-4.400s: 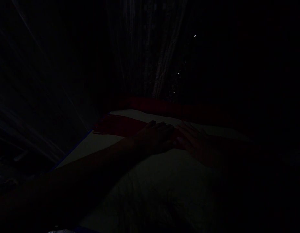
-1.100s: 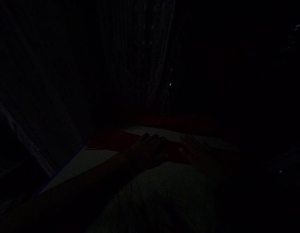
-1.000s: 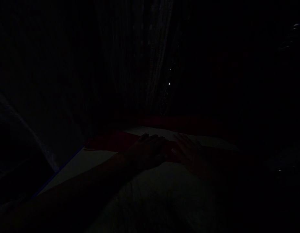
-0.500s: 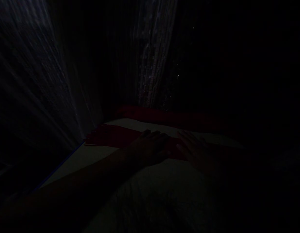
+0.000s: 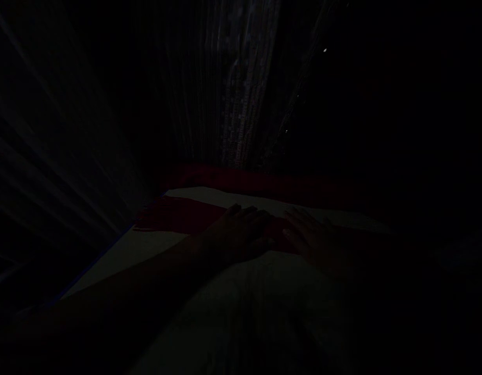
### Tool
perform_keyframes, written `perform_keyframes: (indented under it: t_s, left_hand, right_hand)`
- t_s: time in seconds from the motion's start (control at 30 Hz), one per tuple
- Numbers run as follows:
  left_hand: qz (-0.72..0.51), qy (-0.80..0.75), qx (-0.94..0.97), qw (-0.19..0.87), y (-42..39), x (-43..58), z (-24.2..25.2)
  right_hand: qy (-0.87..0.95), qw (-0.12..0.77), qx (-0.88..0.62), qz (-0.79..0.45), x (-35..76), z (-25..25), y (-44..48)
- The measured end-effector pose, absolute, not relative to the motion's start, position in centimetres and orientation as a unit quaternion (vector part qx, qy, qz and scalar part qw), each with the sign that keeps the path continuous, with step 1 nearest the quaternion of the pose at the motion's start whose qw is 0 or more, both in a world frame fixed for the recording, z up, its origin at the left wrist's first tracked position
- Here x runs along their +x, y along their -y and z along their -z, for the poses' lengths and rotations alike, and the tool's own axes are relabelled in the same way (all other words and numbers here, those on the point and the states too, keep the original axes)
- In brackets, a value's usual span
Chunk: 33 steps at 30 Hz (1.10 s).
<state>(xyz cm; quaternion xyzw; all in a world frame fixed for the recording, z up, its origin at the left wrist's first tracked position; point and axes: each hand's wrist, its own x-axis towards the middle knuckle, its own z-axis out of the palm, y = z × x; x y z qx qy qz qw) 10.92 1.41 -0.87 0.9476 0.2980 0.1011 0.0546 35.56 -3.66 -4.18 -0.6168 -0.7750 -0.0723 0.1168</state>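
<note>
The picture is very dark. A long strip of dark red cloth (image 5: 178, 214) with a fringed left end lies across a pale surface (image 5: 147, 247). My left hand (image 5: 241, 234) rests flat on the strip near its middle, fingers stretched out to the right. Just right of it, my right hand (image 5: 313, 239) also lies on the cloth, its fingers extended and pointing up and left. A short stretch of red shows between the two hands. Shadow swallows the right wrist and the cloth's right part.
Beyond the pale surface runs another dark red band (image 5: 233, 177). Hanging strands like a string curtain (image 5: 241, 104) are behind it, and pale drapery (image 5: 69, 130) hangs at the left. A blue edge (image 5: 96, 263) borders the surface on the left.
Both hands keep nearly the same place on the cloth. The view has shifted slightly, and the drapery at the left looks darker.
</note>
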Motion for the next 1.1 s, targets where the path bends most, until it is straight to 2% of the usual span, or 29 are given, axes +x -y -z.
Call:
perform_keyframes:
  t_s: [0.33, 0.57, 0.77, 1.1]
  left_hand:
    - [-0.082, -0.308, 0.946, 0.056, -1.1, 11.0, 0.3]
    - [-0.084, -0.303, 0.947, 0.057, -1.4, 11.0, 0.8]
    - [-0.061, -0.305, 0.949, 0.062, -1.5, 11.1, 0.7]
    - [-0.050, -0.310, 0.947, 0.070, -1.5, 11.3, 0.6]
  right_hand:
    - [0.782, 0.100, -0.614, 0.045, 36.3, 4.6, 3.3]
    - [0.773, 0.103, -0.622, 0.071, 35.9, 4.3, 3.6]
    - [0.788, 0.072, -0.608, 0.062, 35.0, 4.3, 3.8]
    - [0.781, 0.086, -0.615, 0.071, 35.7, 4.4, 3.4]
